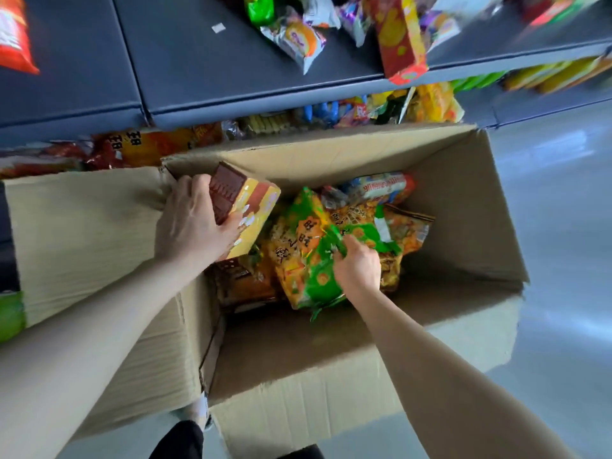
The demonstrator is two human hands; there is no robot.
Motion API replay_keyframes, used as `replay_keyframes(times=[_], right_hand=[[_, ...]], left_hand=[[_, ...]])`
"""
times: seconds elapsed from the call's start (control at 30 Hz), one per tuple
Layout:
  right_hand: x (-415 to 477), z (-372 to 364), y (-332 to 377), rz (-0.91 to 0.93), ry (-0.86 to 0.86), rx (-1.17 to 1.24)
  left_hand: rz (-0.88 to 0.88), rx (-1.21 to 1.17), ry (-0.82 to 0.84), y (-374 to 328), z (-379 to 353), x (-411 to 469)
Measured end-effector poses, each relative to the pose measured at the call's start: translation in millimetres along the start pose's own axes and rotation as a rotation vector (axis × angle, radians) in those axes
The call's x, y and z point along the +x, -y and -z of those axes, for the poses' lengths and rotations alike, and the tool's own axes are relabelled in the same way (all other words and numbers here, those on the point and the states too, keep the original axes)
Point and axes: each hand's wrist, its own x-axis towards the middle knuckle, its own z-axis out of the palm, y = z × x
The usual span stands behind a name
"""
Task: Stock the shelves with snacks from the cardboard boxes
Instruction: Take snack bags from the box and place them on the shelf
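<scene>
Over the open brown cardboard box point(457, 207), the left hand point(195, 223) clasps a brown-and-yellow snack carton point(246, 207) in its grip, nearer the grey shelf point(231, 71). The right hand point(357, 266) pinches a crinkly green bag point(314, 270) lying lengthwise inside.

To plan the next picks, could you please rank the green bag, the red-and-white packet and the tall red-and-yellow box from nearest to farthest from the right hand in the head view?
1. green bag: gripped by the right hand, inside the cardboard box.
2. red-and-white packet: at that box's far end.
3. tall red-and-yellow box: on the shelf beyond.
</scene>
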Motion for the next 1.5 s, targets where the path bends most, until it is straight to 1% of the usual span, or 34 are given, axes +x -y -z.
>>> replay_keyframes(times=[0.1, 0.2, 0.33, 0.4, 0.47, 0.5, 0.53, 0.57, 0.63, 0.7, 0.73, 0.8, 0.87, 0.93, 1.07, 1.2, 1.3, 1.43, 1.5], right_hand=[[11, 56, -21, -0.143, -0.058, 0.121], [35, 90, -44, -0.178, -0.128, 0.116], [73, 109, -79, -0.257, -0.155, 0.103], [91, 113, -97, -0.325, -0.152, 0.064], [103, 110, -108, -0.370, -0.192, -0.028], [106, 106, -111, -0.324, -0.240, -0.094], [107, 100, -111, -0.215, -0.292, -0.163], [110, 92, -110, -0.067, -0.328, -0.223], [112, 71, -98, 0.239, -0.327, -0.313], [110, 47, -73, 0.479, -0.272, -0.358], [110, 33, -58, 0.563, -0.221, -0.350], [111, 3, -30, 0.676, -0.068, -0.326], [117, -32, -3, 0.720, 0.078, -0.355], [132, -67, 18, 0.712, 0.193, -0.423], [181, -140, 47, 0.702, 0.287, -0.581], [222, -197, 57, 0.670, 0.303, -0.736], [242, -226, 56, 0.660, 0.301, -0.837], [240, -251, 59, 0.743, 0.147, -1.002], [236, -255, 63, 0.748, 0.127, -0.996]], left_hand=[[0.075, 0.029, 0.022, -7, 9, -9], [0.152, 0.076, 0.022, -16, 13, -16], [0.270, 0.129, 0.018, -23, -1, -28], [0.325, 0.147, 0.056, -25, -16, -37], [0.338, 0.209, 0.104, -24, -34, -47], [0.336, 0.258, 0.139, -23, -44, -53], [0.336, 0.296, 0.184, -22, -53, -58], [0.334, 0.317, 0.229, -20, -62, -63], [0.309, 0.337, 0.303, -14, -79, -72], [0.295, 0.352, 0.349, -6, -94, -78], [0.294, 0.358, 0.365, -3, -101, -78], [0.293, 0.356, 0.391, 5, -114, -75], [0.277, 0.356, 0.389, 15, -129, -68], [0.254, 0.344, 0.366, 23, -143, -59], [0.298, 0.315, 0.310, 39, -170, -43], [0.384, 0.306, 0.294, 45, -192, -34], [0.444, 0.292, 0.305, 44, -200, -28], [0.471, 0.302, 0.290, 44, -209, -30], [0.484, 0.306, 0.287, 44, -210, -30]])
